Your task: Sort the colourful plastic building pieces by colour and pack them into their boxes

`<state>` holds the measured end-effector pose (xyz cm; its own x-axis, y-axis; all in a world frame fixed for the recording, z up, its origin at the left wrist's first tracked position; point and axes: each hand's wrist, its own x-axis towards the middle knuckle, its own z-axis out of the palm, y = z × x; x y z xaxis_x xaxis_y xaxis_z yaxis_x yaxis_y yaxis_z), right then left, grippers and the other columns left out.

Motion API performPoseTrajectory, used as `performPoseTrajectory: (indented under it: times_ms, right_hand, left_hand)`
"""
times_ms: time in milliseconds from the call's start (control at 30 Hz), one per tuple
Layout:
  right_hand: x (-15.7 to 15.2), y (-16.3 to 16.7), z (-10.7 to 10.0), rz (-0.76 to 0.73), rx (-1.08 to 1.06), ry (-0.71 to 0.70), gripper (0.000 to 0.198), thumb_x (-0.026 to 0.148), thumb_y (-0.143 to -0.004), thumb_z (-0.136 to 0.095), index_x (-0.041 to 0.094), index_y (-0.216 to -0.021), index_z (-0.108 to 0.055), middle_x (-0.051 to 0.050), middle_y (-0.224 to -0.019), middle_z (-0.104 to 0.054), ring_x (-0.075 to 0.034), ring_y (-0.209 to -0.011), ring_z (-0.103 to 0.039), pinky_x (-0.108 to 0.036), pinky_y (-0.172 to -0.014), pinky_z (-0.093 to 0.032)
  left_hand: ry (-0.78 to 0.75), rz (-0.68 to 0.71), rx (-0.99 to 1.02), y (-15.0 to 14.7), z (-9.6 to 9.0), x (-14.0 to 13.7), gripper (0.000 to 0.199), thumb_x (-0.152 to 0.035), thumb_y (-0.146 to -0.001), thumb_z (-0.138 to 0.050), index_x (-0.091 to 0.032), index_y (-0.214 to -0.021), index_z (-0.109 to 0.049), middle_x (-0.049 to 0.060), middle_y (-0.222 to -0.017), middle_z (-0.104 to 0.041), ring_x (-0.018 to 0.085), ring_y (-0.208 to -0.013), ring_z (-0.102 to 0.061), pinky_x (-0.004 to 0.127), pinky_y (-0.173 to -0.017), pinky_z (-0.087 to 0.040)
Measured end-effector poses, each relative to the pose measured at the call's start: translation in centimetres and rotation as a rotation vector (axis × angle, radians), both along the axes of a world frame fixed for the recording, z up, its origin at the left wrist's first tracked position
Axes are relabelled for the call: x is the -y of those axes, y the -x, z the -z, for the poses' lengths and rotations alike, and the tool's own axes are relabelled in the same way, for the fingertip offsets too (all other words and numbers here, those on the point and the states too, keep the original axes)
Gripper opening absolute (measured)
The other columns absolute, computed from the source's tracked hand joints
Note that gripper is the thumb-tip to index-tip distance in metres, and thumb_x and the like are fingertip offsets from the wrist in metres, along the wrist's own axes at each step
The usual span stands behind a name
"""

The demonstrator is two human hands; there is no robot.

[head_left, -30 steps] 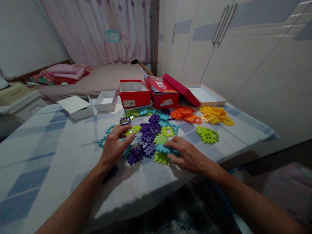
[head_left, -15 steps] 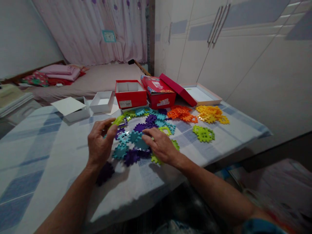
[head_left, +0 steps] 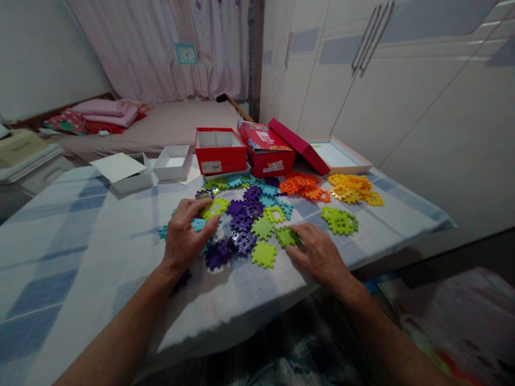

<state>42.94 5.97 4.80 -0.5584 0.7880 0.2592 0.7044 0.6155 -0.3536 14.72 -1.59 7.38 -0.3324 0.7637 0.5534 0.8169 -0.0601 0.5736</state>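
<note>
My left hand (head_left: 184, 236) pinches a lime-green toothed plastic tile with window cut-outs (head_left: 217, 207) between thumb and fingers. Under and beside that hand lie teal tiles (head_left: 198, 224), partly hidden. At the right of the loose heap, my right hand (head_left: 319, 252) has its thumb and fingers closed on the edge of a solid green tile (head_left: 285, 236). Between the hands are purple tiles (head_left: 242, 221) and two more lime tiles, one of them a square tile (head_left: 264, 254) nearest the table's front. A small stack of green tiles (head_left: 340, 221) sits beyond my right hand.
Orange tiles (head_left: 301, 185) and yellow tiles (head_left: 351, 187) form separate piles at the back right. Behind the heap stand an open red box (head_left: 222, 161), another red box (head_left: 273, 163) with a leaning lid, and white boxes (head_left: 173, 170) on the left. The cloth-covered table (head_left: 100, 236) has a near edge.
My right hand has gone from the teal tiles to the right, onto a green tile. Teal tiles have shifted left, under my left hand, which still holds its lime tile.
</note>
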Motion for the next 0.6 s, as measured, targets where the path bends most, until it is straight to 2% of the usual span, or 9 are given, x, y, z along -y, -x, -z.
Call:
performPoseTrajectory:
  times_ms: [167,267,367,467,600]
  right_hand:
    - [1.5,0.9,-0.8,-0.025,-0.205,0.089,0.021,0.026,-0.085,-0.056,0.021,-0.105,-0.06,-0.008,-0.108,-0.06,-0.021,-0.101,-0.057,-0.034,-0.088,-0.046]
    - [3.4,2.6,-0.8,-0.066,-0.126,0.089,0.027,0.028,-0.083,-0.059,0.02,-0.109,-0.058,-0.009,-0.109,-0.059,-0.023,-0.101,-0.056,-0.037,-0.088,-0.045]
    - [4.8,4.4,-0.3,-0.035,0.011,0.005,0.034,0.034,-0.082,-0.062,0.019,-0.112,-0.058,-0.012,-0.108,-0.059,-0.028,-0.1,-0.053,-0.042,-0.086,-0.044]
    - [5.0,5.3,0.1,-0.015,0.069,-0.026,0.03,0.034,-0.082,-0.062,0.019,-0.108,-0.059,-0.012,-0.102,-0.059,-0.028,-0.095,-0.053,-0.042,-0.083,-0.044]
    - [4.3,5.0,-0.2,-0.067,0.019,0.047,0.027,0.031,-0.078,-0.067,0.018,-0.102,-0.062,-0.01,-0.099,-0.059,-0.025,-0.095,-0.054,-0.037,-0.084,-0.045]
  left_hand:
    - [0.012,0.001,0.018,0.4,0.4,0.1,0.033,-0.042,-0.083,-0.056,-0.02,-0.106,-0.064,0.004,-0.099,-0.059,0.017,-0.088,-0.059,0.029,-0.085,-0.048]
    - [0.016,0.002,0.019,0.5,0.5,0.0,0.033,-0.042,-0.083,-0.056,-0.02,-0.106,-0.065,0.004,-0.098,-0.059,0.017,-0.086,-0.059,0.03,-0.085,-0.048]
    - [0.018,0.011,0.005,0.3,0.6,0.1,0.034,-0.043,-0.082,-0.056,-0.02,-0.105,-0.065,0.004,-0.098,-0.059,0.017,-0.085,-0.059,0.031,-0.084,-0.048]
    - [0.028,0.015,0.004,0.3,0.6,0.2,0.033,-0.044,-0.082,-0.056,-0.021,-0.104,-0.065,0.004,-0.098,-0.059,0.018,-0.085,-0.059,0.032,-0.083,-0.048]
    - [0.032,0.012,0.008,0.3,0.3,0.1,0.032,-0.044,-0.083,-0.056,-0.023,-0.105,-0.065,0.004,-0.098,-0.058,0.019,-0.083,-0.059,0.034,-0.082,-0.048]
